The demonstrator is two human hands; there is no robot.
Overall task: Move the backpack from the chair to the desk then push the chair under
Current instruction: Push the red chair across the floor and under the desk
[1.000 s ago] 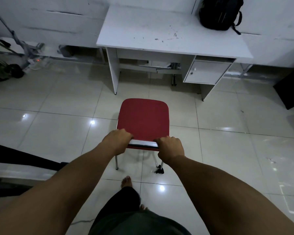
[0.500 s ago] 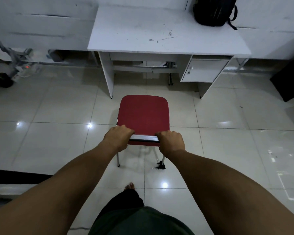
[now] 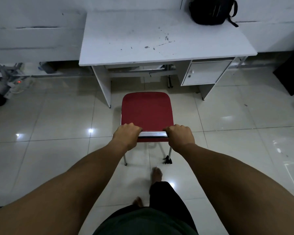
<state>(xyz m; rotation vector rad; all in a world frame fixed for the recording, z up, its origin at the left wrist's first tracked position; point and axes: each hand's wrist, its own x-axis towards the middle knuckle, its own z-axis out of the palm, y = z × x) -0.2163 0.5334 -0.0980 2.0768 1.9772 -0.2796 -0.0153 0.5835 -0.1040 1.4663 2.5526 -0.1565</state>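
A red-seated chair with chrome legs stands on the tiled floor, its front edge close to the white desk. My left hand and my right hand both grip the chrome top rail of the chair's back, one at each end. The black backpack sits upright on the desk's far right corner, against the wall. The opening under the desk lies straight ahead of the chair, between the left panel and the small cabinet.
A cabinet with a door hangs under the desk's right side. A metal stand with cables is on the floor at the left. A dark object stands at the right edge. My bare feet are behind the chair.
The chair and my hands have moved forward toward the desk; its front edge now nearly reaches the desk's left panel. My right foot has stepped forward.
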